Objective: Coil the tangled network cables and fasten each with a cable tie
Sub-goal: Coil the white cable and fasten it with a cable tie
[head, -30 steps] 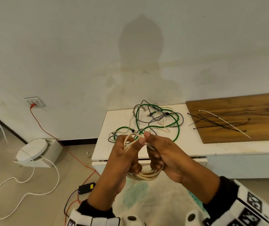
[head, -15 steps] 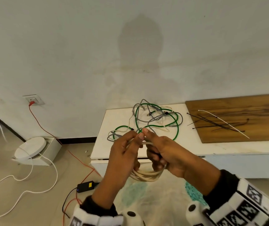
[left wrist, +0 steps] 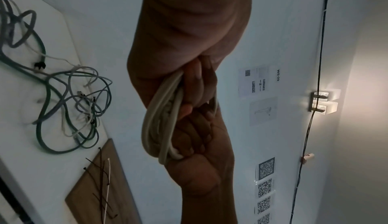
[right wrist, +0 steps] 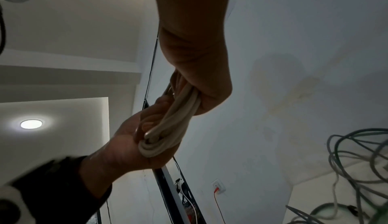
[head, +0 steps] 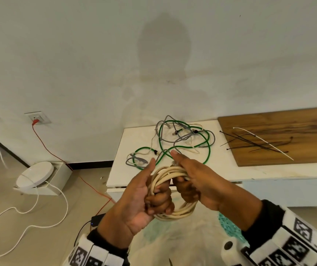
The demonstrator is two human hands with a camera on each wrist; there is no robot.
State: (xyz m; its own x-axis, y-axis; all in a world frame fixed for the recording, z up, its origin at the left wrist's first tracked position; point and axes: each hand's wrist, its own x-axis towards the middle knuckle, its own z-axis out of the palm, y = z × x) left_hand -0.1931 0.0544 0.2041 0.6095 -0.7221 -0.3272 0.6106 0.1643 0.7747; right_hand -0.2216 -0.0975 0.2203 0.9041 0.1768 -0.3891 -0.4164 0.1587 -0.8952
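I hold a coiled cream network cable (head: 173, 174) in the air in front of the white table (head: 134, 175). My left hand (head: 150, 196) grips the coil's left side, fingers curled round the strands, thumb raised. My right hand (head: 190, 181) grips the right side, thumb pointing up. The wrist views show the same cream coil (left wrist: 161, 118) (right wrist: 168, 128) clamped in both fists. A tangle of green and grey cables (head: 180, 141) lies on the table behind. Black and white cable ties (head: 259, 141) lie on a wooden board (head: 288, 121).
A wall stands close behind the table. On the floor at left are a white round device on a box (head: 36, 174), a loose white cord (head: 38, 212), a red wire (head: 57, 156) from a wall socket (head: 37, 117) and a black adapter (head: 98, 219).
Both thumbs, pinched together at the coil's top earlier, have parted. The coil's top strands now lie flatter between my fists, and the hands sit slightly lower.
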